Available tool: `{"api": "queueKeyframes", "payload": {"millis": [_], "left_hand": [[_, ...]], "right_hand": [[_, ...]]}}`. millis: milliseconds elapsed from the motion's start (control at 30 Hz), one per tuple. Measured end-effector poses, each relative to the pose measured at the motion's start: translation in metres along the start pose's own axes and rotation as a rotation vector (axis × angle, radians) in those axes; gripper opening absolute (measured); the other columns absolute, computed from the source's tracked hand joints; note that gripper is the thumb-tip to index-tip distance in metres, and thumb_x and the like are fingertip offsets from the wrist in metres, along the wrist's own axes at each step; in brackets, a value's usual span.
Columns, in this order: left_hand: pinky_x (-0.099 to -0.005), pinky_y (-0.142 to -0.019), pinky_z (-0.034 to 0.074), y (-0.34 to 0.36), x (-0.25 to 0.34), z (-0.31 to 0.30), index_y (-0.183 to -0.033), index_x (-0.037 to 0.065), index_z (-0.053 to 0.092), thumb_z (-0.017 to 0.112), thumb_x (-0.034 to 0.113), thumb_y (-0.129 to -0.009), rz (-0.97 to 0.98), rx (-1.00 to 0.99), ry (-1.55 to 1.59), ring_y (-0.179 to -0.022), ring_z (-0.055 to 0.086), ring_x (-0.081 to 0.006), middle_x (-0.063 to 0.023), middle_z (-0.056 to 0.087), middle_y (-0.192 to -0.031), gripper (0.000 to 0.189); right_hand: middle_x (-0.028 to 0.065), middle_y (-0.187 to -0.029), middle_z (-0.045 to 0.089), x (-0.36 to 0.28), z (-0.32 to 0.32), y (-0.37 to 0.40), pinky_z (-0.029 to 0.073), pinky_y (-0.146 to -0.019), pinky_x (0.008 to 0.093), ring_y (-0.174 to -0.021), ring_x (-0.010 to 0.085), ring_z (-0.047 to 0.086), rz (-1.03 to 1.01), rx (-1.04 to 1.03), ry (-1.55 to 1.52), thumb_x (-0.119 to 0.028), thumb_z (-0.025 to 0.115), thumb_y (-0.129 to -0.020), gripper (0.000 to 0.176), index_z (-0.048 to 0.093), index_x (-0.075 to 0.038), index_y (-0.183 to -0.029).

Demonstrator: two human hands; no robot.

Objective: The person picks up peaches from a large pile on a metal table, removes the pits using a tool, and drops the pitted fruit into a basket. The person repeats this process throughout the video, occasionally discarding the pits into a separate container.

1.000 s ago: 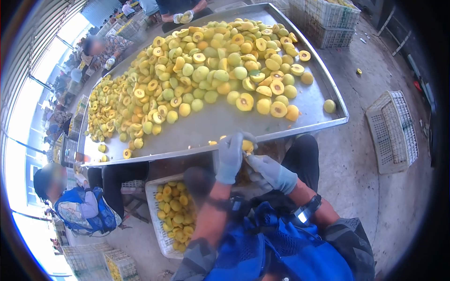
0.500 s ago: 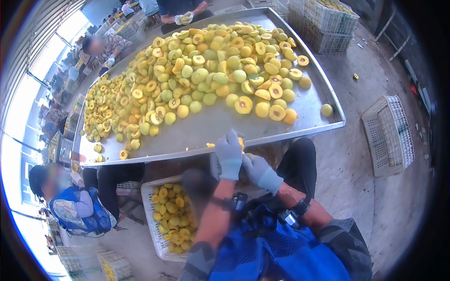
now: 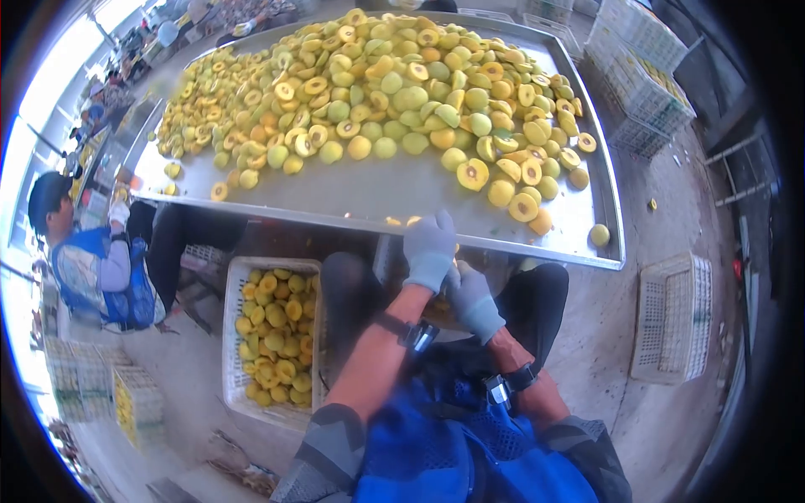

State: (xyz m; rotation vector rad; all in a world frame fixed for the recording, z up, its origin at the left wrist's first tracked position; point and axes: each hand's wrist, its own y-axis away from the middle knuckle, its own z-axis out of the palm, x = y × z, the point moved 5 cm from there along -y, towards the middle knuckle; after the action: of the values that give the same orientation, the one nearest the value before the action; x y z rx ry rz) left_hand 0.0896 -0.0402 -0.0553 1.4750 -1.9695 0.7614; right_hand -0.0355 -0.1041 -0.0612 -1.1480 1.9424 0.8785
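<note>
My left hand (image 3: 429,251), in a pale grey glove, is closed at the near edge of the metal table. A bit of yellow peach (image 3: 456,249) shows at its right side. Just below and touching it, my right hand (image 3: 474,299), gloved too, has its fingers curled; what they grip is hidden. Across the metal table (image 3: 335,198) lies a big heap of yellow-green peaches (image 3: 391,82), many cut in half with brown pits showing. Small yellow scraps (image 3: 392,221) lie by the rim near my left hand.
A white crate of peach halves (image 3: 236,335) stands on the floor left of my knee. Another white crate (image 3: 673,318) is on the right. A co-worker in a blue vest (image 3: 113,281) sits at the left. Stacked crates (image 3: 641,88) stand behind the table's right corner.
The view has tilted down and shifted, so the table sits higher and the floor crates show differently. My hands stay together at the table edge, the right one now more upright.
</note>
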Motion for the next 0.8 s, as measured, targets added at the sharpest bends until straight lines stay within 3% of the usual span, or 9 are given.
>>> {"api": "queueKeyframes", "payload": {"millis": [100, 200, 233, 300, 333, 367, 533, 567, 800], "left_hand": [[-0.0454, -0.07, 0.052, 0.002, -0.004, -0.008, -0.085, -0.001, 0.073, 0.05, 0.033, -0.101, -0.2, 0.038, 0.194, -0.077, 0.07, -0.038, -0.0206, 0.07, -0.076, 0.045], [-0.0402, -0.063, 0.051, 0.006, -0.012, -0.064, -0.084, -0.002, 0.072, 0.056, 0.028, -0.1, -0.118, 0.154, 0.419, -0.066, 0.07, -0.0294, -0.0172, 0.069, -0.07, 0.037], [-0.0447, -0.063, 0.052, 0.007, -0.019, -0.099, -0.083, -0.004, 0.071, 0.062, 0.034, -0.097, 0.025, 0.279, 0.325, -0.071, 0.07, -0.041, -0.0267, 0.068, -0.076, 0.042], [-0.0284, -0.052, 0.046, 0.008, -0.07, -0.152, -0.083, -0.002, 0.071, 0.06, 0.026, -0.102, -0.115, 0.419, 0.513, -0.058, 0.061, -0.0085, -0.0032, 0.065, -0.064, 0.035], [-0.0249, -0.051, 0.047, 0.014, -0.088, -0.186, -0.088, -0.001, 0.071, 0.061, 0.026, -0.102, -0.198, 0.426, 0.63, -0.06, 0.063, -0.0092, -0.0028, 0.067, -0.071, 0.032], [-0.0369, -0.062, 0.05, 0.023, -0.117, -0.211, -0.089, -0.003, 0.071, 0.063, 0.028, -0.098, -0.294, 0.466, 0.836, -0.062, 0.062, -0.0162, -0.0075, 0.07, -0.074, 0.034], [-0.0321, -0.06, 0.049, 0.132, -0.315, -0.287, -0.109, -0.002, 0.068, 0.065, 0.027, -0.097, -0.494, 0.741, 0.616, -0.074, 0.06, -0.0151, -0.0055, 0.065, -0.085, 0.031], [-0.0324, -0.058, 0.049, 0.166, -0.325, -0.291, -0.113, -0.002, 0.067, 0.066, 0.027, -0.095, -0.791, 0.789, 0.749, -0.075, 0.06, -0.0157, -0.0045, 0.064, -0.087, 0.034], [-0.0346, -0.072, 0.052, 0.325, -0.447, -0.293, -0.11, -0.005, 0.069, 0.063, 0.026, -0.092, -1.001, 0.992, 0.423, -0.081, 0.063, -0.0196, -0.0089, 0.069, -0.095, 0.036]], "right_hand": [[0.0188, -0.079, 0.067, 0.011, 0.009, -0.007, 0.052, -0.065, 0.0417, -0.067, 0.0313, 0.065, -0.107, 0.11, -0.031, -0.036, 0.048, -0.108, 0.042, 0.063, 0.002, -0.105], [0.0052, -0.072, 0.061, 0.003, 0.003, 0.001, 0.049, -0.05, 0.0304, -0.055, 0.0143, 0.058, 0.094, -0.08, -0.312, -0.037, 0.052, -0.108, 0.037, 0.065, -0.002, -0.11], [-0.0003, -0.071, 0.06, 0.007, 0.0, -0.001, 0.046, -0.05, 0.0261, -0.058, 0.006, 0.056, 0.01, -0.044, -0.358, -0.026, 0.059, -0.105, 0.027, 0.065, 0.0, -0.11], [-0.0027, -0.069, 0.055, -0.017, -0.009, 0.008, 0.045, -0.047, 0.0233, -0.054, 0.005, 0.052, 0.072, -0.084, -0.365, -0.024, 0.058, -0.105, 0.023, 0.063, -0.003, -0.114], [-0.0003, -0.071, 0.056, -0.01, -0.007, 0.005, 0.047, -0.048, 0.0234, -0.055, 0.0057, 0.053, 0.059, -0.087, -0.414, -0.022, 0.058, -0.105, 0.024, 0.062, -0.001, -0.117], [0.0011, -0.074, 0.057, 0.002, -0.005, 0.001, 0.047, -0.048, 0.0236, -0.054, 0.0065, 0.053, 0.072, -0.108, -0.418, -0.021, 0.059, -0.105, 0.025, 0.06, 0.0, -0.119], [0.0015, -0.075, 0.056, 0.008, 0.008, 0.003, 0.046, -0.049, 0.0233, -0.053, 0.0071, 0.051, 0.147, -0.189, -0.424, -0.024, 0.057, -0.106, 0.029, 0.06, 0.001, -0.12], [0.0015, -0.075, 0.056, 0.007, 0.01, 0.005, 0.046, -0.049, 0.0232, -0.052, 0.0072, 0.05, 0.169, -0.197, -0.435, -0.025, 0.056, -0.107, 0.03, 0.06, 0.002, -0.12], [0.0011, -0.075, 0.057, 0.01, 0.025, 0.017, 0.045, -0.047, 0.0207, -0.052, 0.0067, 0.053, 0.166, -0.212, -0.423, -0.04, 0.048, -0.109, 0.044, 0.062, 0.001, -0.119]]}}
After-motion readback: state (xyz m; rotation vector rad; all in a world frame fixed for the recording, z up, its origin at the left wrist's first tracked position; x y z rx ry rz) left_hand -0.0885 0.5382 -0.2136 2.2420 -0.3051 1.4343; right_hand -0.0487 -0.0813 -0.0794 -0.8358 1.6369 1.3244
